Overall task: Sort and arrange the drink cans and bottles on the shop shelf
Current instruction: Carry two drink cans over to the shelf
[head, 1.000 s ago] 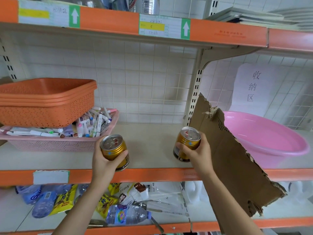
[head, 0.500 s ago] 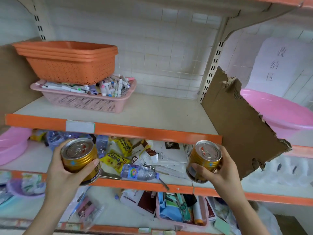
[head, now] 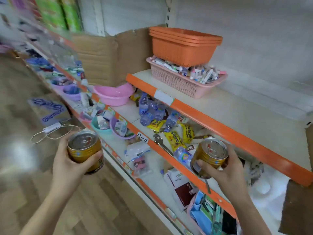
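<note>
Long shop shelving, orange-edged, several tiers. Highest in reach, the upper shelf [head: 245, 119], mostly bare board and likely room for a tidy row of drinks. At its back left, a stack of orange baskets [head: 183, 48] sitting on a pink basket [head: 177, 82] full of markers [head: 199, 72]; stacked so, presumably, to save space. Beside that, a cardboard sheet [head: 108, 60] upright, seemingly a divider between bays. Lower down and just left, a pink basin [head: 113, 95]. Under the upper shelf's lip, on the next tier: clear water bottles [head: 149, 109] lying on their sides among yellow snack packets [head: 174, 139] — jumbled, not yet sorted. Far left too blurred to read.

Two gold cans, both clear of any shelf, out in front of the lower tiers. Wrapped in the left hand [head: 67, 165], thumb across the front and fingers behind, the left can [head: 84, 150], upright. Gripped from below and the side by the right hand [head: 228, 170], the right can [head: 210, 158], tilted, top towards the camera. One per hand — probably to carry a matching pair in a single trip. Destination not evident; judged mid-carry, placing not yet done.
</note>
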